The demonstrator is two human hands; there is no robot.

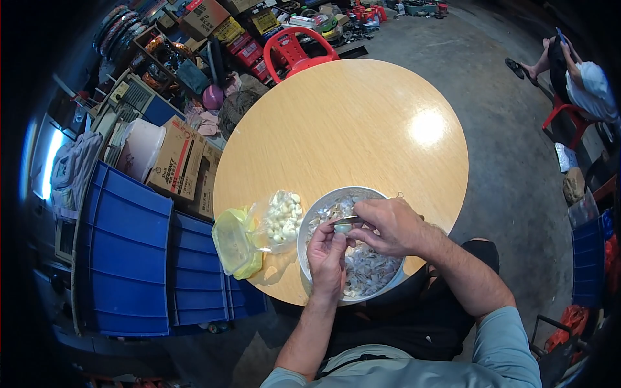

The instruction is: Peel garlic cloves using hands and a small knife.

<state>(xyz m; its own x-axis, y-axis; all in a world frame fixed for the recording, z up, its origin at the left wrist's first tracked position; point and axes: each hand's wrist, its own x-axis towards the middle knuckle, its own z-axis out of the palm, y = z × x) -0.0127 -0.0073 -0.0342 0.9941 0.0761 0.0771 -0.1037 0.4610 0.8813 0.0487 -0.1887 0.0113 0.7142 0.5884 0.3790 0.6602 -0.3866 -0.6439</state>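
Blue-grey shirt [414, 368] at six o'clock | I'm seeing left hand [328, 255] pinching pale piece [343, 228] over shrimp bowl [301, 249], apparently steadying it for knife [348, 220] pinched in right hand [391, 225] | garlic bag [260, 234] at bowl's ten

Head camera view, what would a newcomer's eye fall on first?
Probably the round table filling the middle. Next, the left hand and right hand meeting over a bowl of shrimp at the table's near edge, around a small item too unclear to name. Then the red chair at the far edge.
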